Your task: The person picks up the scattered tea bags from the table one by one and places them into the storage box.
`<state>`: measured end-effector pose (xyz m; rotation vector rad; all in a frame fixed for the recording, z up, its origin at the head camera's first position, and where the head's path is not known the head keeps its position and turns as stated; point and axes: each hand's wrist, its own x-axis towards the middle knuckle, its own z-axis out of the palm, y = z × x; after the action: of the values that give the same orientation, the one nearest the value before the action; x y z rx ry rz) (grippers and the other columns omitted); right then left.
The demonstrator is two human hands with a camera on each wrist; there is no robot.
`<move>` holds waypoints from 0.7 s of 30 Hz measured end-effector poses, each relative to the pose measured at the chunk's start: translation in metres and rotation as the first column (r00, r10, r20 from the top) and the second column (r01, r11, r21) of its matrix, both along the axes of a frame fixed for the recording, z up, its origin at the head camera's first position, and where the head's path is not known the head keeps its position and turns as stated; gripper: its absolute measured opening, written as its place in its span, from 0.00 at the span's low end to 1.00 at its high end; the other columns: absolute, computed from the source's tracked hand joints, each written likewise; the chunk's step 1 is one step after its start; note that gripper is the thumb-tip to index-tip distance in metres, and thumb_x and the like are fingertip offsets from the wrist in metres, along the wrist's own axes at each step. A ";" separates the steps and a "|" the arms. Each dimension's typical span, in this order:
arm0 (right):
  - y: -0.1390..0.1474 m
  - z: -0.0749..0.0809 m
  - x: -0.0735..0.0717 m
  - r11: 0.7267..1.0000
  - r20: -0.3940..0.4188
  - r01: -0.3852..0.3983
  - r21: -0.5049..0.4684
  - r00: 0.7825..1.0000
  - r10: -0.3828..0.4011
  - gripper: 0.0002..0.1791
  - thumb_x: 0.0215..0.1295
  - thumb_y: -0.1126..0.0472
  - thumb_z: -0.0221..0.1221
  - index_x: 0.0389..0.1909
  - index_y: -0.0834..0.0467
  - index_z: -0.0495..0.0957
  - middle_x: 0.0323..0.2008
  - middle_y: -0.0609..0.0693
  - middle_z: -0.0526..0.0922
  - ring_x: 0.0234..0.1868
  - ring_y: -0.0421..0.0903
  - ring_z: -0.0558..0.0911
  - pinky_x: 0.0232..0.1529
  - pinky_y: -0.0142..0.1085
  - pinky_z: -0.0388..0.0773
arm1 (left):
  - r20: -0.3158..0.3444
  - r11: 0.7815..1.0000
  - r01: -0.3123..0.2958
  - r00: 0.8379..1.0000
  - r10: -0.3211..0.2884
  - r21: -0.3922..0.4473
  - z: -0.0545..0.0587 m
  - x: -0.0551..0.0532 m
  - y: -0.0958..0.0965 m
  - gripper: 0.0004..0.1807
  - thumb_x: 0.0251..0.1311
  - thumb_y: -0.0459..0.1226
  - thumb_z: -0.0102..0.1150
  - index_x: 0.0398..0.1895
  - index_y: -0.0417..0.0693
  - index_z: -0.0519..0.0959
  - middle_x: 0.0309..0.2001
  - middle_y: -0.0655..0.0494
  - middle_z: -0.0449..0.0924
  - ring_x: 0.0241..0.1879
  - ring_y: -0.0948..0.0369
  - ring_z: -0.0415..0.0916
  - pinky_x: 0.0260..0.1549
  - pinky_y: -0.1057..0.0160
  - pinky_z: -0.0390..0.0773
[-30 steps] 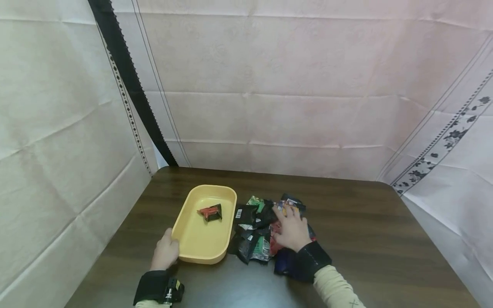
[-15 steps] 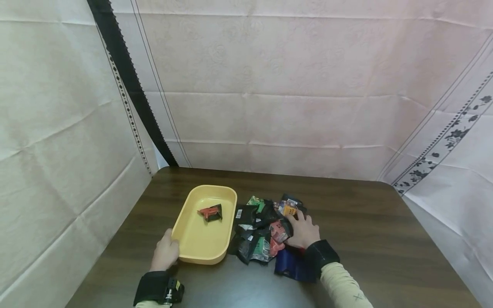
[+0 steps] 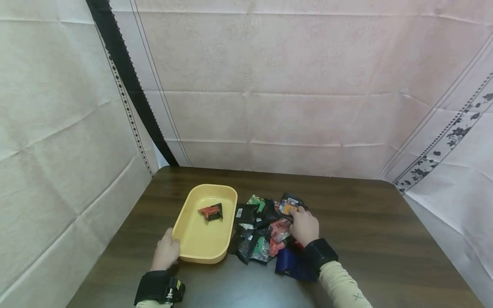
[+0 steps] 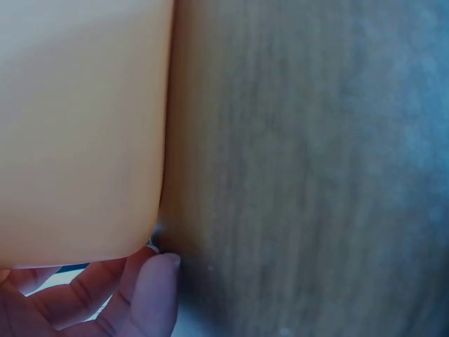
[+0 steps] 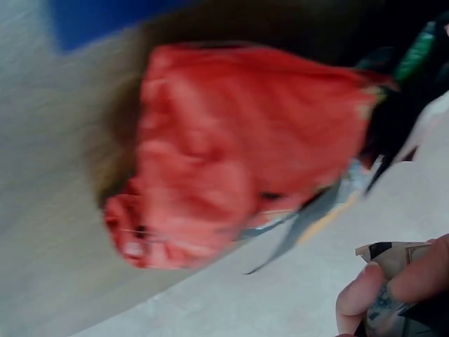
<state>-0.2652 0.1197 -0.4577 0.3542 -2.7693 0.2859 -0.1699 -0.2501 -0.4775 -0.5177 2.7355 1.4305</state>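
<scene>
My left hand (image 3: 166, 251) grips the near-left corner of a shallow yellow tray (image 3: 185, 241). In the left wrist view its fingers (image 4: 154, 298) lie at the tray's rounded corner. One small red-and-black packet (image 3: 211, 212) lies inside the tray. My right hand (image 3: 304, 226) is at the right side of a pile of snack packets (image 3: 265, 214), mostly black, with green, red and blue ones. Between its thumb and finger it pinches a small beige-and-dark packet (image 5: 400, 256), seen in the right wrist view; most of that packet is hidden by the fingers.
A shiny dark blue packet (image 3: 294, 264) lies at the near side of the pile. In the right wrist view a red packet (image 5: 238, 133) sits close to the camera. The brown wooden table (image 3: 366, 231) ends at a pale cloth wall (image 3: 289, 107).
My right hand has drawn back rightward from over the pile, uncovering red packets, and its fingers have closed at the pile's right side. The left hand and tray stay nearly still.
</scene>
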 end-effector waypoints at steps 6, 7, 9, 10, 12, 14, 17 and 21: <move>-0.020 0.011 0.003 0.998 -0.086 -0.068 0.011 0.994 0.069 0.19 0.40 0.66 0.65 0.39 0.57 0.80 0.37 0.59 0.79 0.32 0.57 0.79 0.23 0.48 0.75 | -0.002 1.000 -0.005 1.000 0.005 0.003 0.001 0.002 -0.001 0.22 0.64 0.31 0.30 0.61 0.32 0.54 0.41 0.33 0.69 0.26 0.52 0.71 0.19 0.60 0.72; -0.025 0.013 0.003 0.997 -0.088 -0.078 0.007 0.993 0.079 0.20 0.40 0.66 0.65 0.40 0.57 0.80 0.37 0.58 0.79 0.32 0.56 0.79 0.23 0.47 0.75 | -0.004 1.000 -0.007 1.000 0.007 0.003 0.001 0.002 -0.001 0.22 0.64 0.31 0.30 0.61 0.33 0.54 0.41 0.33 0.69 0.26 0.53 0.71 0.19 0.60 0.72; -0.034 0.018 0.005 0.995 -0.066 -0.097 -0.003 0.993 0.096 0.21 0.39 0.66 0.66 0.40 0.56 0.80 0.38 0.57 0.79 0.34 0.55 0.79 0.22 0.46 0.75 | -0.006 1.000 -0.012 1.000 0.012 -0.001 0.001 0.002 -0.001 0.22 0.63 0.31 0.30 0.61 0.33 0.54 0.40 0.34 0.69 0.25 0.53 0.71 0.18 0.60 0.72; -0.039 0.021 0.005 0.994 -0.049 -0.106 -0.012 0.993 0.105 0.22 0.39 0.67 0.65 0.41 0.55 0.79 0.39 0.57 0.79 0.34 0.55 0.79 0.22 0.45 0.74 | -0.010 1.000 -0.014 1.000 0.014 -0.004 0.000 0.002 -0.001 0.22 0.63 0.31 0.30 0.60 0.33 0.55 0.39 0.34 0.69 0.25 0.53 0.71 0.18 0.60 0.72; -0.049 0.025 0.007 0.992 -0.012 -0.121 -0.031 0.993 0.121 0.22 0.39 0.68 0.63 0.42 0.55 0.79 0.38 0.56 0.78 0.35 0.54 0.79 0.22 0.44 0.74 | -0.010 1.000 -0.021 1.000 0.021 -0.004 0.000 0.002 0.000 0.22 0.63 0.31 0.30 0.60 0.34 0.55 0.39 0.35 0.70 0.25 0.53 0.70 0.18 0.60 0.72; -0.059 0.028 0.008 0.989 -0.003 -0.145 -0.036 0.989 0.145 0.22 0.39 0.68 0.63 0.42 0.55 0.78 0.37 0.55 0.77 0.35 0.54 0.79 0.24 0.43 0.75 | -0.007 1.000 -0.026 1.000 0.026 -0.002 0.000 0.002 0.000 0.22 0.63 0.31 0.30 0.60 0.34 0.55 0.38 0.36 0.69 0.25 0.53 0.70 0.19 0.60 0.71; -0.076 0.032 0.011 0.983 -0.046 -0.184 -0.027 0.982 0.183 0.21 0.38 0.68 0.62 0.40 0.55 0.79 0.35 0.54 0.77 0.33 0.53 0.78 0.26 0.44 0.75 | 0.000 1.000 -0.027 1.000 0.027 0.002 0.001 0.002 0.001 0.22 0.63 0.31 0.30 0.61 0.34 0.55 0.39 0.36 0.69 0.26 0.53 0.71 0.19 0.61 0.71; -0.102 0.037 0.017 0.972 -0.130 -0.233 0.003 0.964 0.231 0.20 0.36 0.67 0.62 0.37 0.53 0.79 0.32 0.52 0.77 0.30 0.51 0.78 0.22 0.43 0.73 | 0.008 1.000 -0.024 1.000 0.024 0.004 0.003 0.002 0.002 0.23 0.63 0.31 0.31 0.62 0.34 0.54 0.43 0.34 0.69 0.29 0.52 0.72 0.20 0.60 0.72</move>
<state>-0.2482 0.0181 -0.4204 0.6725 -2.5983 0.3243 -0.1683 -0.2483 -0.4748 -0.5564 2.7289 1.4351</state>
